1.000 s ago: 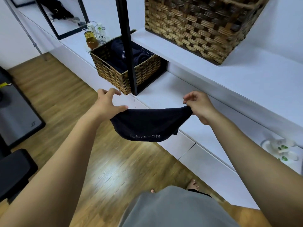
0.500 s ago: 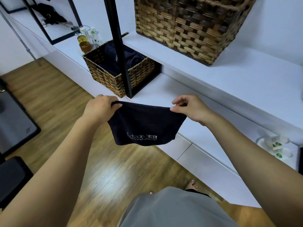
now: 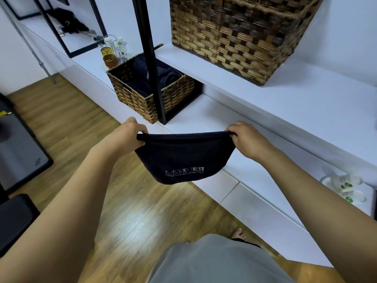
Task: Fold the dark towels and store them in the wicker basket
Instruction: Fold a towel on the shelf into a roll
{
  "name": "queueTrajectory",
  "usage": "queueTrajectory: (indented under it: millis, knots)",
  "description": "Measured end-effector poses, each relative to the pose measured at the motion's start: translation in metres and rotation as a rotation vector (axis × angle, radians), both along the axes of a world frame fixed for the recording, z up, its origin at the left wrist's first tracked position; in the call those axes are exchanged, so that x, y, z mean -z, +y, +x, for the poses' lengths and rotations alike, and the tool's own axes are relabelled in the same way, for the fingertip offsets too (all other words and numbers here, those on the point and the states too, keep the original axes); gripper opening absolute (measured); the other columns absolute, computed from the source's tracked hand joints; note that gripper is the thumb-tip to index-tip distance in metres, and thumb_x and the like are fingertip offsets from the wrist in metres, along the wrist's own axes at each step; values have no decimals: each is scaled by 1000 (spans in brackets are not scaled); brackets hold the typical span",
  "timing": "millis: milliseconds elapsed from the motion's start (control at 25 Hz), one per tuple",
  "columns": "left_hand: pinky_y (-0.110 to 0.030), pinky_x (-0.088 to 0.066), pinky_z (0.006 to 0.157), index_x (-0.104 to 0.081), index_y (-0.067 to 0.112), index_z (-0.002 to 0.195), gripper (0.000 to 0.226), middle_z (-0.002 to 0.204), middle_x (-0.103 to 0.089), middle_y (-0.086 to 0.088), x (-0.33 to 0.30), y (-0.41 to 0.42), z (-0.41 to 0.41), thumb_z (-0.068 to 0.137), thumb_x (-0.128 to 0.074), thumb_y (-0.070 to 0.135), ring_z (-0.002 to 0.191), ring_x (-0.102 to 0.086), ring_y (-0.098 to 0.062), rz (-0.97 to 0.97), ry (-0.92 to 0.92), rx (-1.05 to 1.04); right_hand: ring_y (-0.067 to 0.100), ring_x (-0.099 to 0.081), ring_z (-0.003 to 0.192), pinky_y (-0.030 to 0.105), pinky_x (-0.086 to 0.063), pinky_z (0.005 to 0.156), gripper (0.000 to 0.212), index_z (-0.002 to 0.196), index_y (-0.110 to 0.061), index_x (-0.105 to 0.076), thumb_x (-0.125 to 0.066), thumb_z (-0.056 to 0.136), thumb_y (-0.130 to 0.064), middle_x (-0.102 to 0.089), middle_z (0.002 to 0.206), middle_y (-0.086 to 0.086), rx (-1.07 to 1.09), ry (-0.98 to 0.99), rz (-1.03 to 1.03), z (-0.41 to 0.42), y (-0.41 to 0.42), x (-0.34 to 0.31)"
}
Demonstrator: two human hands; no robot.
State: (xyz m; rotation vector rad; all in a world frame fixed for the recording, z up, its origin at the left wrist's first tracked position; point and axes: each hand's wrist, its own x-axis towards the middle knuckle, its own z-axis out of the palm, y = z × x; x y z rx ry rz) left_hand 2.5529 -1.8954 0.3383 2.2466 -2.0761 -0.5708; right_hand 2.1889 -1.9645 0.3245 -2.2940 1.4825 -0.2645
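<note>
Hands: left (image 3: 130,134), right (image 3: 245,139) pinch towel (image 3: 181,156) top corners, over floor (image 3: 126,201)

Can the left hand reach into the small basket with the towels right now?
Probably yes. The small basket sits open-topped just beyond the left hand, with nothing between them, but that hand is busy holding the towel.

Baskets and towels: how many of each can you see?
Wicker baskets: 2, a small basket and a big basket.
Dark towels: 1 held towel, plus a dark pile in the small basket that I cannot count.
Total: 3 sure things.
</note>
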Motion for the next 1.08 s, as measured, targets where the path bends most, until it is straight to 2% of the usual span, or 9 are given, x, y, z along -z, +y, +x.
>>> queueTrajectory:
  millis: [80, 160, 360, 520, 600, 760, 880, 960, 1080]
  knots:
    - [-36, -47, 80, -70, 15, 110, 20, 109, -50, -5, 3, 0, -2, 95, -60, 5, 94, -55, -25, -89, -5, 15, 24, -58, 91, 39, -52, 79, 23, 103, -16, -67, -45, 100, -10, -61, 101, 2, 46, -54, 14, -3, 0, 2]
    - [-38, -48, 79, -70, 13, 110, 24, 107, -60, -7, 5, 1, -5, 97, -53, 1, 94, -57, -27, -183, 37, -43, 23, -61, 87, 37, -52, 75, 17, 101, -16, -66, -50, 101, -14, -65, 96, 1, 119, -120, 4, -4, 1, 4]
    - [-46, -55, 75, -67, 20, 110, 16, 99, -70, -4, 8, 2, -8, 102, -53, 22, 88, -63, -28, -360, 126, -287, 18, -61, 75, 27, -46, 63, 16, 100, -14, -68, -57, 102, -26, -67, 83, -2, 245, -279, -67, -16, -3, 4]
    - [-45, -55, 69, -63, 23, 107, 19, 92, -70, -1, 12, 1, -14, 102, -53, 38, 83, -64, -28, -401, 124, -372, 24, -64, 71, 39, -52, 65, 28, 89, -13, -63, -54, 102, -37, -66, 73, 3, 283, -276, -87, -25, -7, 6]
    - [-43, -55, 69, -67, 23, 104, 20, 88, -70, 2, 10, -1, -17, 100, -57, 40, 82, -65, -24, -430, 159, -371, 26, -61, 69, 41, -51, 65, 30, 88, -12, -62, -53, 102, -36, -64, 71, 5, 285, -265, -113, -32, -10, 5]
    - [-30, -48, 70, -70, 19, 99, 14, 91, -71, 3, 7, -5, -24, 100, -61, 30, 86, -65, -16, -453, 464, -384, 9, -64, 74, 32, -52, 70, 16, 95, -13, -66, -58, 101, -24, -67, 79, 0, 290, -382, -55, -40, -9, 3]
    - [-23, -46, 72, -67, 23, 96, 11, 90, -70, 4, 4, -7, -33, 102, -59, 26, 82, -63, -9, -511, 600, -338, 3, -60, 71, 23, -47, 67, 13, 93, -15, -68, -63, 98, -26, -66, 79, -6, 317, -484, -77, -43, -4, 2]
    - [-23, -48, 71, -64, 25, 91, 12, 86, -69, 4, 2, -11, -38, 102, -58, 25, 78, -63, -9, -530, 692, -350, 2, -58, 70, 22, -43, 66, 15, 91, -15, -68, -64, 98, -28, -66, 81, -7, 355, -535, -60, -48, -2, 6]
    - [-25, -49, 68, -63, 20, 90, 14, 81, -68, 5, -2, -15, -49, 103, -58, 25, 72, -62, -7, -517, 740, -359, 11, -60, 78, 26, -48, 71, 19, 88, -14, -66, -63, 98, -30, -64, 89, -1, 379, -563, -68, -48, 5, 11]
